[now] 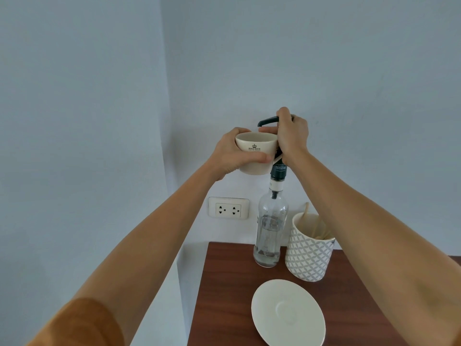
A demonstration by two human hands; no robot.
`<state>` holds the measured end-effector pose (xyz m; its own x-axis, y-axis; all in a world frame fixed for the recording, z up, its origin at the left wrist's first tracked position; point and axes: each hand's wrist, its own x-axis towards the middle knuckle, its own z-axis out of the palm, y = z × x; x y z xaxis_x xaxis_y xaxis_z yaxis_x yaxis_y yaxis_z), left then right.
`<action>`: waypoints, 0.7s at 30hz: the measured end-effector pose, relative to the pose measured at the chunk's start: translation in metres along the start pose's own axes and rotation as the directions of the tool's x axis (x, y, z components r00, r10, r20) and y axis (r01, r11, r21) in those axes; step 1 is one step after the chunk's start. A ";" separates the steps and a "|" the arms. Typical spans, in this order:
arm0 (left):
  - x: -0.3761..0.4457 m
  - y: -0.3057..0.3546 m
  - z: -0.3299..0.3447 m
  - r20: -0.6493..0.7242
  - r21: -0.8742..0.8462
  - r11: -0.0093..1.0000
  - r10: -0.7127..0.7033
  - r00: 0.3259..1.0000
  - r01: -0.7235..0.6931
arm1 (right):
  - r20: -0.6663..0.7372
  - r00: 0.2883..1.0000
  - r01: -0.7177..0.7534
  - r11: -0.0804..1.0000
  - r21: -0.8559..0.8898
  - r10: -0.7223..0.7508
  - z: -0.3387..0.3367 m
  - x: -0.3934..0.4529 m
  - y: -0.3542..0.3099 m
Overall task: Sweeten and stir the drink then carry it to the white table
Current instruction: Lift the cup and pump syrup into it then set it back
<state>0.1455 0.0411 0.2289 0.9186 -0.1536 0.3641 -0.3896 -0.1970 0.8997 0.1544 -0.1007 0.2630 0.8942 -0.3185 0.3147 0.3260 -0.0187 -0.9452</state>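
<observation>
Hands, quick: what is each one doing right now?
Left hand: closed around the cream cup, held up under the spout.
Right hand: closed over the pump head of the syrup bottle.

Left hand wraps the cream cup and holds it up in the air, rim right under the black pump spout. Right hand is clamped over the pump head — on a clear glass bottle standing at the far edge of the brown table. Just right of it, a patterned holder with wooden sticks; nearer, a bare white saucer.
</observation>
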 end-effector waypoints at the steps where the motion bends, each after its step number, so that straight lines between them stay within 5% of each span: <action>1: 0.000 0.000 0.000 0.001 -0.001 1.000 0.000 1.000 0.000 | -0.001 1.000 0.001 1.000 -0.001 -0.001 0.000 0.001 0.001; 21: -0.005 0.001 0.002 0.007 0.002 1.000 -0.010 1.000 0.010 | 0.003 0.999 0.034 0.998 -0.055 -0.034 -0.004 0.001 0.008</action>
<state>0.1410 0.0399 0.2273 0.9220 -0.1588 0.3531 -0.3803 -0.2002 0.9029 0.1565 -0.1044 0.2558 0.8836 -0.3147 0.3466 0.3388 -0.0812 -0.9374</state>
